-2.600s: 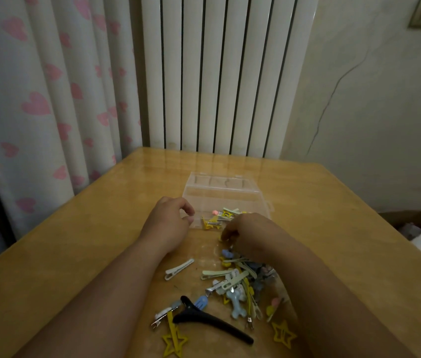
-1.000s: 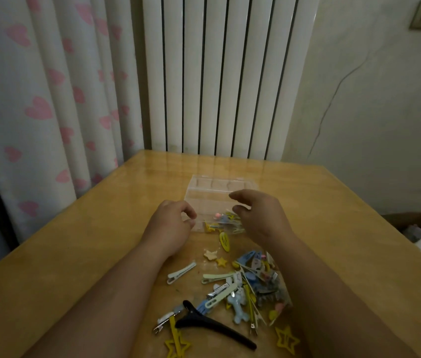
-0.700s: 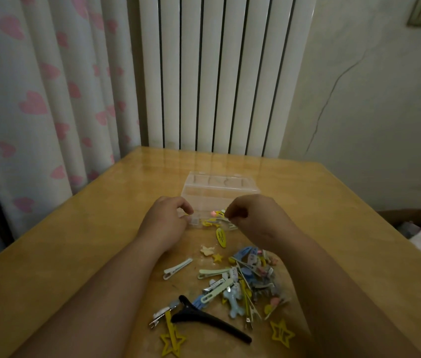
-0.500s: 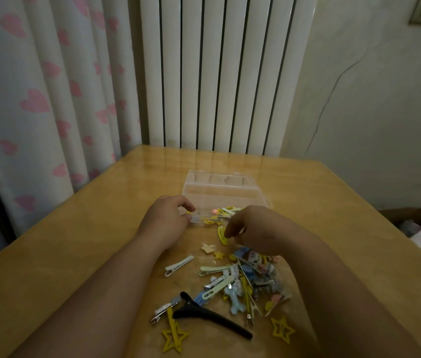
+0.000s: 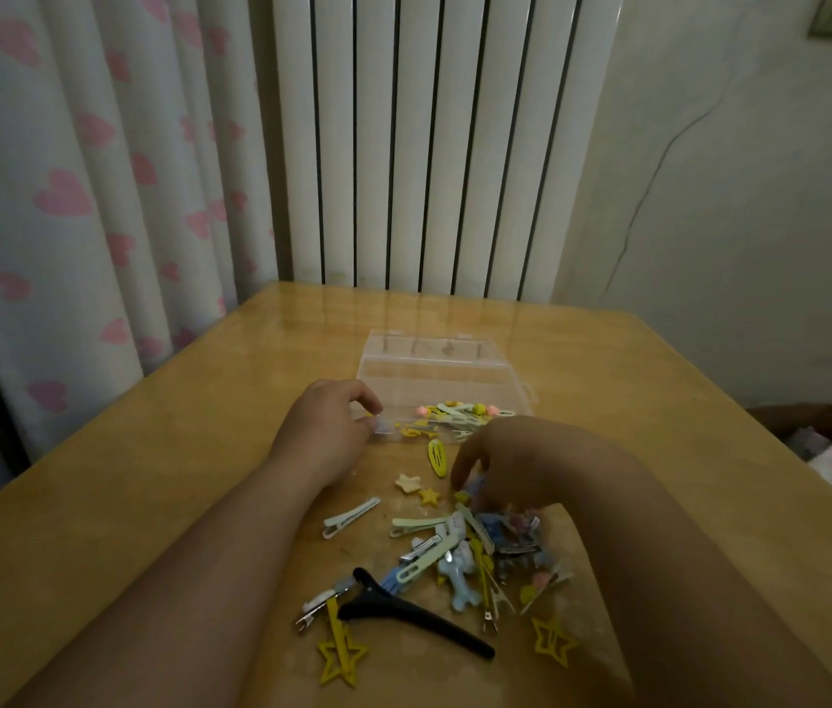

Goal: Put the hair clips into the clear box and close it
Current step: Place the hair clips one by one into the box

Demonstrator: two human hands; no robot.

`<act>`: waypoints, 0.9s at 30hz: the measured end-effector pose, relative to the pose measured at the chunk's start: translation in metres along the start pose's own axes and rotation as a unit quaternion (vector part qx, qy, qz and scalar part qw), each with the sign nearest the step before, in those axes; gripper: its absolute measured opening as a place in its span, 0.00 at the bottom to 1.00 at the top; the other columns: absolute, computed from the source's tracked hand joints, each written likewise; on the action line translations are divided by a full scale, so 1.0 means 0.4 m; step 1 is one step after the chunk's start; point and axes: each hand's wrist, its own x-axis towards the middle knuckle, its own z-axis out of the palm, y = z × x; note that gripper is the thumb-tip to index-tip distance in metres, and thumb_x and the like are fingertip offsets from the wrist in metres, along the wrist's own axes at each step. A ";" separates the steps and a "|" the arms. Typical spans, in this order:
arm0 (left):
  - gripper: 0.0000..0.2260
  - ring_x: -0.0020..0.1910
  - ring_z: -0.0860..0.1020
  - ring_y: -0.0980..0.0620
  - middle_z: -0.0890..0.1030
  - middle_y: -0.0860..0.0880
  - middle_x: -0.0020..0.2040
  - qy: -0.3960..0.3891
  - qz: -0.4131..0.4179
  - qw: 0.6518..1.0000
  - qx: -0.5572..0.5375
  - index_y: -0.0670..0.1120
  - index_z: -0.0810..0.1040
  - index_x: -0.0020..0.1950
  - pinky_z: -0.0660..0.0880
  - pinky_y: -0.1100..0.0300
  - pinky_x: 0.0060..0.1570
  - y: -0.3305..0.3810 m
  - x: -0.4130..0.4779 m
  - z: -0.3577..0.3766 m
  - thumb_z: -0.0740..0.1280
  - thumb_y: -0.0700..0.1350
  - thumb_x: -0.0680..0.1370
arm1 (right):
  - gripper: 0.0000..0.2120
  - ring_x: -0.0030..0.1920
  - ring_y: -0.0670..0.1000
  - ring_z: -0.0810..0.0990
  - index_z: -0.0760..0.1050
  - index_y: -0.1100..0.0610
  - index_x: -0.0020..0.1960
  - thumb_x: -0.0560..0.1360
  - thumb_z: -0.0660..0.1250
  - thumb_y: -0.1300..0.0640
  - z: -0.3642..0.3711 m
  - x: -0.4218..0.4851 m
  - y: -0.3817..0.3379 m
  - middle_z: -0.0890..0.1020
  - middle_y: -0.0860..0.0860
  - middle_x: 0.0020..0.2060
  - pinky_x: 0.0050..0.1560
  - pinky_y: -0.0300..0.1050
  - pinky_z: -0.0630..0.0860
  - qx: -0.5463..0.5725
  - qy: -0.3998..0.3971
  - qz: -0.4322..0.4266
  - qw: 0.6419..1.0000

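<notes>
While the left hand (image 5: 324, 431) is staying curled against the near left corner of the clear box (image 5: 442, 373), steadying it, the right hand (image 5: 516, 465) is coming back from the box to the pile of hair clips (image 5: 470, 546) toward the table's near edge, fingertips pinching in; whether it is grasping one I cannot tell. A few clips are already lying in the open box, so most of the loading and the closing are remaining.
</notes>
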 end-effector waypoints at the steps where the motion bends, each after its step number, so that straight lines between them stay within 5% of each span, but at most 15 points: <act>1: 0.04 0.49 0.76 0.50 0.74 0.50 0.56 0.001 0.000 1.000 -0.001 0.55 0.80 0.47 0.68 0.60 0.45 0.001 0.000 0.000 0.69 0.45 0.75 | 0.16 0.50 0.50 0.79 0.80 0.45 0.60 0.73 0.71 0.56 -0.001 -0.001 0.000 0.79 0.48 0.58 0.48 0.44 0.76 0.002 0.000 -0.003 1.000; 11: 0.05 0.50 0.76 0.49 0.74 0.49 0.56 -0.002 0.001 1.000 -0.007 0.56 0.79 0.45 0.68 0.59 0.46 0.006 -0.003 -0.002 0.69 0.45 0.75 | 0.09 0.45 0.53 0.81 0.82 0.55 0.49 0.69 0.73 0.56 0.015 0.013 -0.005 0.83 0.53 0.46 0.40 0.45 0.77 -0.023 0.079 -0.002 0.997; 27: 0.05 0.51 0.75 0.49 0.74 0.49 0.54 -0.004 0.007 1.000 -0.005 0.56 0.78 0.45 0.67 0.59 0.46 0.007 -0.006 -0.005 0.69 0.45 0.76 | 0.11 0.47 0.56 0.82 0.83 0.58 0.50 0.69 0.71 0.58 0.015 0.033 -0.020 0.83 0.56 0.48 0.48 0.50 0.82 -0.028 0.118 0.049 0.991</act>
